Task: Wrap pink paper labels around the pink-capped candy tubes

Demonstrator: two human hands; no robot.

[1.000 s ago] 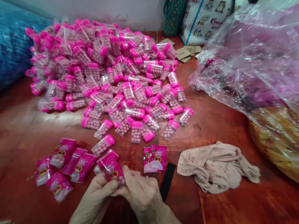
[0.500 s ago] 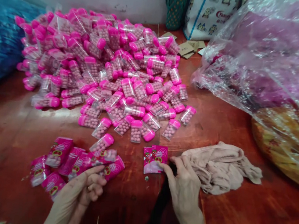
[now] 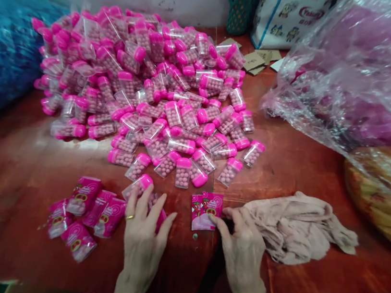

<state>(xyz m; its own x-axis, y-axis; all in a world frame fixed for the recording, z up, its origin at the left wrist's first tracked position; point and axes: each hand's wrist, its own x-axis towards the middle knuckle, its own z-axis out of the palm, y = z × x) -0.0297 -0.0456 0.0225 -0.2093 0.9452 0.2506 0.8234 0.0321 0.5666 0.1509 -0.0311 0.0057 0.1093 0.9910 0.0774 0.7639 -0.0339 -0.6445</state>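
My left hand [image 3: 146,227], a ring on one finger, is palm down with its fingers apart. They rest over a clear container with a pink cap [image 3: 145,181] and a pink printed packet [image 3: 161,220], both partly hidden. My right hand [image 3: 241,250] has its thumb on the right edge of a flat pink printed wrapper [image 3: 205,206], with the index finger bent beside it. Left of my left hand lie several pink wrapped packets [image 3: 83,194]. Beyond both hands spreads a large heap of pink-capped containers [image 3: 153,87] filled with pink balls.
A crumpled beige cloth [image 3: 297,226] lies right of my right hand. Clear plastic sheeting [image 3: 354,76] covers the right side, over a yellow round thing [image 3: 379,187]. A blue bag [image 3: 8,52] stands at left. Cardboard pieces [image 3: 256,62] and a white printed bag [image 3: 289,19] are behind.
My left hand has moved right, turned palm down and spread its fingers over the container and packet beside the pile. My right hand stays at the wrapper. The view has shifted slightly.
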